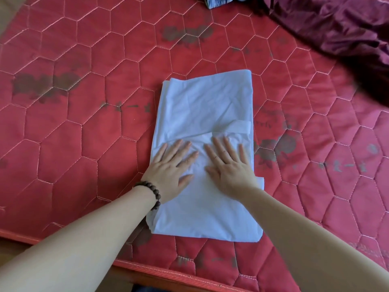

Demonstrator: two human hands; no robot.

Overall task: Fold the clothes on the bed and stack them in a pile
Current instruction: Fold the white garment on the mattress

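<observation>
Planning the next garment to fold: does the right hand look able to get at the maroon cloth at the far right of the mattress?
Probably yes. The right hand lies flat on the white garment, holding nothing, and bare red mattress lies between it and the maroon cloth. It looks a long stretch, though.

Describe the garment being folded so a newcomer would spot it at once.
On the red quilted mattress, look to the middle. The white garment lies there as a flat rectangle, both hands pressing on it; the other fabrics at the far edge are dark and crumpled.

Pale blue-white garment (207, 114) on a red bed (84, 102) quilted in hexagons of pink stitching with dark faded blotches. Maroon cloth (345, 28) at upper right; dark brown beaded bracelet (152, 191).
</observation>
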